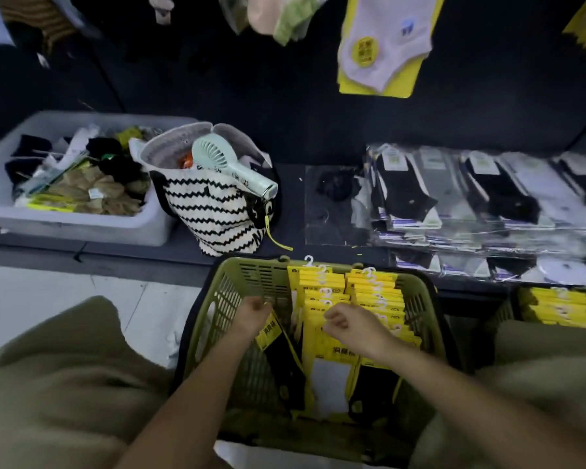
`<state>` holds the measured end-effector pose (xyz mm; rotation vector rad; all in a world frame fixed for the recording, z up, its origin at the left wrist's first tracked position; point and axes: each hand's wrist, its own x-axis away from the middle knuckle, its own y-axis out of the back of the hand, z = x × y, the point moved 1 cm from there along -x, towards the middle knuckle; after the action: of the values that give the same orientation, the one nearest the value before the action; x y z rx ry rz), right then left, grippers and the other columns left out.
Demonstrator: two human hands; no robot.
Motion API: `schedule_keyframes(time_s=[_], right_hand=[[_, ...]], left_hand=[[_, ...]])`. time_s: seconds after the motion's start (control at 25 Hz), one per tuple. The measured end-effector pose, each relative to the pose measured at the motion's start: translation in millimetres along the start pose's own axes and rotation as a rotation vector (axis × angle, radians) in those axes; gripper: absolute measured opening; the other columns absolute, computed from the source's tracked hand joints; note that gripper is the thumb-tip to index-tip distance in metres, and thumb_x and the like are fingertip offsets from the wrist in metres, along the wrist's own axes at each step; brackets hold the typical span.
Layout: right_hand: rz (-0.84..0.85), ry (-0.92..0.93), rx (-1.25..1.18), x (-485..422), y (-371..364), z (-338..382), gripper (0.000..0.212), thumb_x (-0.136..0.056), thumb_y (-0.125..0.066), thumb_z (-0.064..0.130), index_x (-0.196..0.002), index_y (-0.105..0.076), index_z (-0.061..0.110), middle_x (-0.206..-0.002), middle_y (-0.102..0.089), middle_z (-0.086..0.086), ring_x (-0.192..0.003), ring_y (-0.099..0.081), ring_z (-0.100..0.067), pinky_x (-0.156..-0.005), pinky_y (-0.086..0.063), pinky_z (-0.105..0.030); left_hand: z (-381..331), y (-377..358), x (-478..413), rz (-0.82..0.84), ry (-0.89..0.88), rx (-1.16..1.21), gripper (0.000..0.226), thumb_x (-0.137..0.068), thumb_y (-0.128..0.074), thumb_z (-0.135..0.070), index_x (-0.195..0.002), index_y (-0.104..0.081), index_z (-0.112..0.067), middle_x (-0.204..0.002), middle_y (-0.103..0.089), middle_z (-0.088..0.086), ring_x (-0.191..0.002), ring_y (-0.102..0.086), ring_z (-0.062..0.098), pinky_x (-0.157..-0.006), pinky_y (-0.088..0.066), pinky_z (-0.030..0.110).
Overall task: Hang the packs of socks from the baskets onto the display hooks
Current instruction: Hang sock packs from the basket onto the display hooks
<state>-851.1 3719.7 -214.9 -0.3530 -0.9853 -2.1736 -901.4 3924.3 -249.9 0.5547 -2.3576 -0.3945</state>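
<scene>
An olive green basket (251,275) sits between my knees, filled with yellow-carded sock packs (376,292) that have white hooks. My left hand (252,314) is inside the basket's left half and grips the top of a pack of black socks (281,363) by its yellow card. My right hand (351,324) rests over the middle row of packs, its fingers curled and pinching the top of a yellow pack (329,346). A white-sock pack on a yellow card (384,45) hangs on the dark display wall above.
A second basket of yellow packs (555,308) stands at the right. On the dark shelf are bagged socks (471,198), a zigzag tote with a mint hand fan (234,164), and a white bin of loose socks (71,184). Pale floor lies at left.
</scene>
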Motion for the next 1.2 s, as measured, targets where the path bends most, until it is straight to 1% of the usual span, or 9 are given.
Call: schedule_keyframes(time_s=[0.16,0.36,0.48,0.6,0.68,0.92,1.04,1.12,1.2], right_hand=[[0.090,-0.062,-0.026,-37.6,-78.5,7.1,0.035,-0.091,-0.059,0.023,-0.123,-0.054,0.008,-0.123,-0.061,-0.008,-0.110,-0.059,-0.023,-0.089,-0.048,-0.031],[0.184,-0.267,0.081,-73.5,-130.8,-3.3,0.062,-0.091,-0.058,0.023,-0.142,-0.028,0.007,-0.132,-0.053,-0.013,-0.119,-0.053,-0.031,-0.087,-0.045,-0.032],[0.119,-0.288,0.231,-74.2,-141.7,-14.3,0.037,-0.091,-0.055,0.015,-0.124,-0.047,0.001,-0.121,-0.061,-0.017,-0.110,-0.059,-0.032,-0.082,-0.049,-0.035],[0.099,-0.279,0.319,-70.5,-142.1,-15.8,0.020,-0.086,-0.060,0.008,-0.105,-0.063,0.002,-0.109,-0.067,-0.014,-0.102,-0.064,-0.029,-0.078,-0.051,-0.034],[0.107,-0.260,0.317,-65.6,-138.8,-14.1,0.020,-0.081,-0.067,0.007,-0.101,-0.066,0.004,-0.106,-0.068,-0.012,-0.100,-0.064,-0.026,-0.079,-0.051,-0.033],[-0.009,-0.192,-0.050,-26.2,-115.8,-22.1,0.007,-0.081,-0.065,0.000,-0.088,-0.067,0.002,-0.091,-0.068,-0.012,-0.088,-0.065,-0.025,-0.071,-0.050,-0.035],[-0.072,-0.320,-0.307,-8.9,-98.6,-32.4,0.026,-0.087,-0.053,-0.006,-0.069,-0.057,0.012,-0.071,-0.061,-0.005,-0.072,-0.064,-0.023,-0.059,-0.047,-0.030],[-0.061,-0.406,-0.397,0.0,-88.7,-35.5,0.021,-0.089,-0.052,-0.002,-0.076,-0.055,0.014,-0.069,-0.058,-0.003,-0.058,-0.059,-0.014,-0.046,-0.043,-0.021],[-0.051,-0.385,-0.380,6.7,-77.6,-39.0,0.011,-0.086,-0.062,0.011,-0.090,-0.055,0.019,-0.072,-0.061,0.000,-0.055,-0.057,-0.009,-0.036,-0.038,-0.014]], left_hand=[[44.7,13.1,-10.8,-0.103,0.214,0.104,0.033,-0.091,-0.055,-0.010,-0.120,-0.053,0.005,-0.120,-0.058,0.027,-0.109,-0.057,0.038,-0.090,-0.047,0.038],[70.6,16.4,-20.4,-0.080,0.342,0.223,0.019,-0.092,-0.051,-0.018,-0.104,-0.058,-0.005,-0.105,-0.063,0.022,-0.092,-0.059,0.031,-0.081,-0.047,0.035],[73.8,15.1,-23.9,-0.014,0.344,0.208,0.020,-0.094,-0.048,-0.019,-0.108,-0.057,-0.007,-0.091,-0.059,0.012,-0.079,-0.053,0.021,-0.069,-0.042,0.030],[77.1,16.4,-26.0,0.063,0.349,0.132,0.029,-0.094,-0.050,-0.021,-0.117,-0.056,-0.004,-0.113,-0.058,0.016,-0.098,-0.054,0.026,-0.068,-0.045,0.029],[77.4,17.0,-26.1,0.116,0.364,0.097,0.032,-0.093,-0.053,-0.024,-0.117,-0.056,-0.004,-0.112,-0.057,0.016,-0.100,-0.054,0.027,-0.076,-0.045,0.032],[61.1,21.8,-23.2,0.139,0.396,0.206,0.042,-0.084,-0.066,-0.033,-0.119,-0.055,-0.012,-0.124,-0.057,0.007,-0.120,-0.049,0.031,-0.097,-0.040,0.045],[35.6,18.2,-14.3,0.271,0.356,0.443,0.027,-0.085,-0.065,-0.016,-0.111,-0.058,-0.014,-0.117,-0.065,0.010,-0.100,-0.062,0.026,-0.084,-0.050,0.044],[17.9,7.0,-2.0,0.368,0.288,0.412,0.028,-0.086,-0.063,-0.009,-0.113,-0.057,-0.010,-0.111,-0.067,0.011,-0.090,-0.065,0.023,-0.074,-0.053,0.039],[3.6,-11.9,11.7,0.438,0.199,0.313,0.032,-0.084,-0.066,-0.009,-0.115,-0.057,-0.011,-0.113,-0.066,0.010,-0.096,-0.064,0.023,-0.079,-0.053,0.040]])
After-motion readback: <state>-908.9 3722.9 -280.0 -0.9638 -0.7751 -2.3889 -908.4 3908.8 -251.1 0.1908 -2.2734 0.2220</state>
